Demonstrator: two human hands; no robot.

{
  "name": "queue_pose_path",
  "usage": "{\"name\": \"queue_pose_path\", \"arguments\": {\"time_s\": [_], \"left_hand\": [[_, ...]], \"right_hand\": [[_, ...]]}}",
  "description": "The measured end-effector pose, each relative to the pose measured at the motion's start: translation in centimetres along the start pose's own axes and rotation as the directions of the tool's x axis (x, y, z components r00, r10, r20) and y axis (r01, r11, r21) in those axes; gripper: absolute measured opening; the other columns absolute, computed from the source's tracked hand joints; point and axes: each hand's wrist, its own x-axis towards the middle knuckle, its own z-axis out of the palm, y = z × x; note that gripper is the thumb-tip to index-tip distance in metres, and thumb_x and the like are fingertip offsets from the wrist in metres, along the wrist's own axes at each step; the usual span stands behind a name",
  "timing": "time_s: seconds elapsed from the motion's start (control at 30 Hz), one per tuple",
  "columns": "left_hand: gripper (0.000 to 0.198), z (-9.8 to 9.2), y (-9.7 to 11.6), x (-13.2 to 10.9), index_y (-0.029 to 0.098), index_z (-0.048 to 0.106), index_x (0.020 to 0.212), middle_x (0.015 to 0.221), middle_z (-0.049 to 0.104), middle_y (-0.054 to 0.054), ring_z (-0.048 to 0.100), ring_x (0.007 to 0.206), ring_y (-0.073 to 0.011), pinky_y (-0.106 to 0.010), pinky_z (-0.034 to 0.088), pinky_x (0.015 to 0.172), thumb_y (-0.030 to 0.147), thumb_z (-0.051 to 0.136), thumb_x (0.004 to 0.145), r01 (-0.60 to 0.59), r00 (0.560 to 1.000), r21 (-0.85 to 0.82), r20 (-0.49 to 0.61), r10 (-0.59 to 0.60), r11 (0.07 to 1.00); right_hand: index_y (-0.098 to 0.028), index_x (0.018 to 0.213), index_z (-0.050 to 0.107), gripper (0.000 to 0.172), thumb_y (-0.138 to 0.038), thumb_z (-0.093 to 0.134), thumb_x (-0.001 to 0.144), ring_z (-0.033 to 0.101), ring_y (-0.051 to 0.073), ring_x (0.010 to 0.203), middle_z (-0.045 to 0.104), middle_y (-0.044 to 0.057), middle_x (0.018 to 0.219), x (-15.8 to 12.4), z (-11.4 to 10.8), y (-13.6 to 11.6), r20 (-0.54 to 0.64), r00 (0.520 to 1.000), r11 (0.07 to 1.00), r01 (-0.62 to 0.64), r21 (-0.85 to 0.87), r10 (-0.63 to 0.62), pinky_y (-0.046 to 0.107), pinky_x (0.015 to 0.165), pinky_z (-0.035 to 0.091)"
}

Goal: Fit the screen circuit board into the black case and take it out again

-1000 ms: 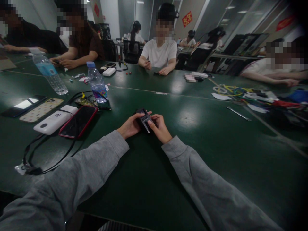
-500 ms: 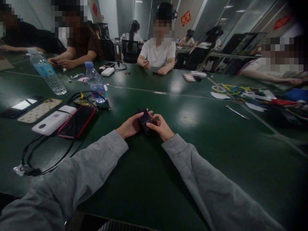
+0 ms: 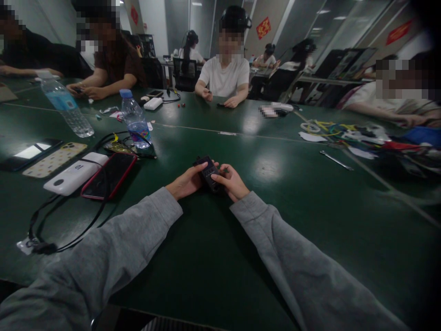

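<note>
A small black handheld device [image 3: 209, 171] with buttons on its face is held between my two hands over the middle of the green table [image 3: 193, 257]. A short stub shows at its far end. My left hand [image 3: 191, 178] wraps round its left side, thumb lying across the upper face. From the right, my right hand [image 3: 233, 182] grips its lower part, the thumb pressed on the face near the buttons. The fingers beneath the device are partly hidden.
To the left lie a red-edged phone [image 3: 109, 176], a white power bank [image 3: 75, 174], a patterned phone case [image 3: 54, 159] and a black cable. Two water bottles [image 3: 135, 120] stand behind them. A wrench [image 3: 336, 160] and tangled cables [image 3: 365, 138] are on the right. Several people sit around.
The device tilts slightly, so its buttons show more plainly. Both hands keep their hold, and the right thumb has shifted a little on the face. The view has moved slightly.
</note>
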Motion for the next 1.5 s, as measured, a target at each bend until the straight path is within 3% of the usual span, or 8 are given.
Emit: {"name": "queue_pose_path", "arguments": {"time_s": [0.4, 0.6, 0.9, 1.13, 1.2, 1.3, 1.4, 1.5], "left_hand": [[0.048, -0.4, -1.8, 0.8, 0.017, 0.065, 0.11, 0.109, 0.067, -0.005, 0.06, 0.108, -0.018, -0.04, 0.037, 0.108, 0.012, 0.082, 0.065, -0.214, 0.966, 0.215, -0.095, 0.239, 0.953], [0.049, -0.2, -1.6, 0.7, 0.018, 0.066, 0.109, 0.104, 0.069, -0.004, 0.061, 0.105, -0.0181, -0.04, 0.037, 0.107, 0.012, 0.083, 0.063, -0.202, 0.959, 0.221, -0.151, 0.238, 0.954], [0.053, 0.0, -1.2, 0.4, 0.017, 0.066, 0.112, 0.107, 0.069, -0.005, 0.06, 0.11, -0.0176, -0.038, 0.034, 0.109, 0.008, 0.08, 0.062, -0.176, 0.965, 0.202, -0.159, 0.21, 0.963], [0.053, -0.3, -1.3, 0.7, 0.018, 0.064, 0.11, 0.102, 0.07, -0.004, 0.063, 0.101, -0.0162, -0.036, 0.038, 0.105, 0.009, 0.083, 0.061, -0.18, 0.97, 0.18, -0.13, 0.204, 0.967], [0.049, -0.3, -1.2, 0.7, 0.018, 0.065, 0.11, 0.106, 0.07, -0.004, 0.063, 0.103, -0.017, -0.035, 0.037, 0.105, 0.014, 0.083, 0.064, -0.163, 0.98, 0.166, -0.086, 0.178, 0.973], [0.041, -0.3, -0.7, 0.6, 0.016, 0.068, 0.107, 0.11, 0.07, -0.008, 0.061, 0.111, -0.0213, -0.036, 0.037, 0.107, 0.037, 0.079, 0.073, -0.091, 0.995, 0.102, -0.037, 0.096, 0.991], [0.055, -0.2, -0.1, 0.4, 0.015, 0.069, 0.11, 0.114, 0.07, -0.013, 0.059, 0.119, -0.026, -0.04, 0.035, 0.109, 0.06, 0.067, 0.079, 0.003, 1.0, 0.0, -0.003, -0.003, 1.0], [0.066, -0.3, 0.2, 0.3, 0.014, 0.068, 0.116, 0.117, 0.069, -0.015, 0.058, 0.121, -0.0274, -0.042, 0.034, 0.11, 0.069, 0.057, 0.081, 0.068, 0.998, -0.063, 0.015, -0.067, 0.996]], "right_hand": [[-0.026, 0.084, 0.041, 0.064, -0.036, 0.092, 0.047, 0.062, 0.012, 0.063, 0.063, -0.007, 0.078, 0.1, -0.5, -0.6, -0.134, 0.991, 0.99, -0.008, 0.139, 0.027, 0.024, 0.054, 0.051], [-0.025, 0.083, 0.042, 0.063, -0.033, 0.093, 0.047, 0.062, 0.012, 0.062, 0.064, -0.007, 0.076, 0.1, -0.5, -0.6, -0.132, 0.991, 0.986, -0.007, 0.166, 0.029, 0.024, 0.054, 0.051], [-0.025, 0.084, 0.041, 0.063, -0.033, 0.092, 0.048, 0.064, 0.013, 0.065, 0.063, -0.007, 0.078, 0.0, -0.7, -0.5, -0.122, 0.992, 0.989, -0.009, 0.146, 0.027, 0.026, 0.057, 0.051], [-0.025, 0.083, 0.043, 0.063, -0.034, 0.093, 0.046, 0.063, 0.011, 0.061, 0.062, -0.007, 0.075, 0.1, -0.6, -0.3, -0.131, 0.991, 0.99, 0.003, 0.143, 0.016, 0.024, 0.055, 0.051], [-0.025, 0.083, 0.043, 0.062, -0.036, 0.093, 0.047, 0.063, 0.012, 0.061, 0.063, -0.007, 0.075, 0.1, -0.5, -0.3, -0.118, 0.993, 0.993, -0.002, 0.121, 0.016, 0.025, 0.055, 0.052], [-0.026, 0.084, 0.043, 0.061, -0.036, 0.092, 0.048, 0.065, 0.014, 0.064, 0.065, -0.006, 0.076, -0.1, -0.3, -0.2, -0.054, 0.998, 0.996, -0.026, 0.083, 0.031, 0.027, 0.056, 0.053], [-0.025, 0.082, 0.043, 0.059, -0.035, 0.091, 0.05, 0.067, 0.016, 0.072, 0.067, -0.005, 0.08, -0.2, -0.2, -0.2, -0.004, 1.0, 0.999, -0.019, 0.031, 0.02, 0.03, 0.063, 0.056], [-0.025, 0.083, 0.046, 0.055, -0.038, 0.09, 0.053, 0.067, 0.016, 0.078, 0.067, -0.003, 0.085, 0.0, -0.2, 0.0, 0.016, 1.0, 1.0, -0.008, -0.016, 0.008, 0.034, 0.074, 0.057]]}}
